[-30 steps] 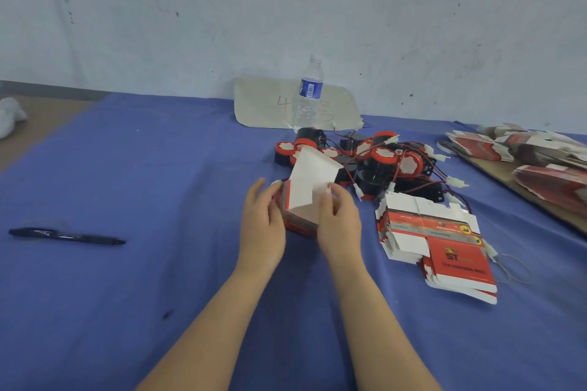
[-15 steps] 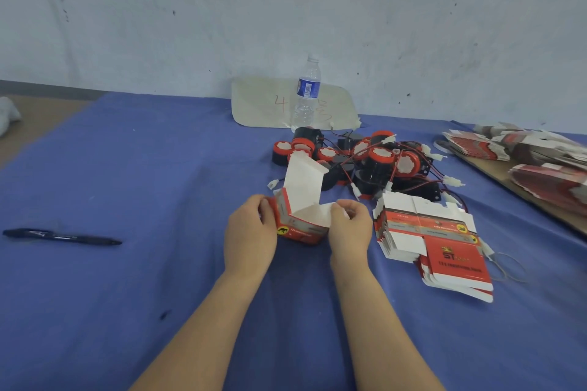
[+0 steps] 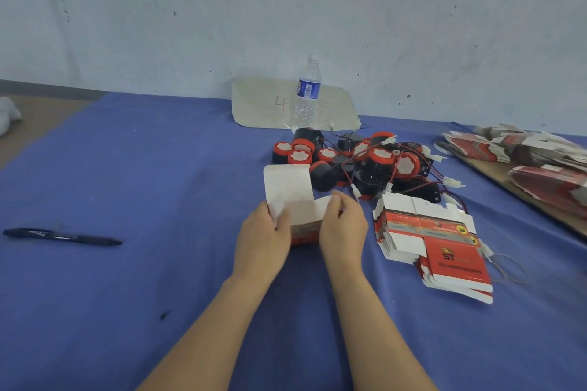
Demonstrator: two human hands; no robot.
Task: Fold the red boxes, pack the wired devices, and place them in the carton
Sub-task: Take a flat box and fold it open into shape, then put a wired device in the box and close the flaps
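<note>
As I read it off the head camera, item one is the red box (image 3: 303, 225), half-formed and sitting on the blue counter (image 3: 127, 187) directly between the two hands. Left hand (image 3: 265, 240): grip closed round the box's left wall, thumb on the white inside face. Right hand (image 3: 343, 228): grip pinching the box's right edge at a small white side flap, fingers curled. The tall white lid flap (image 3: 287, 184) stands up above both grips, open, and a strip of red printed wall shows low down between the two hands. Item two, wired devices (image 3: 368, 165): a tangled heap of black-and-red round units with red and black leads and white plugs, just beyond the box and touching nothing I hold. Item three, stack of flat red boxes (image 3: 428, 238): unfolded blanks fanned out just right of the right hand, apart from it. Item four, further flat blanks (image 3: 527, 159) heaped on a brown board at the far right edge. Sundries: water bottle (image 3: 306, 95) upright by the wall, in front of a pale card (image 3: 263, 105) marked "4"; a dark pen (image 3: 63, 236) lying well to the left; a rubber band (image 3: 508, 267) beside the stack.
</note>
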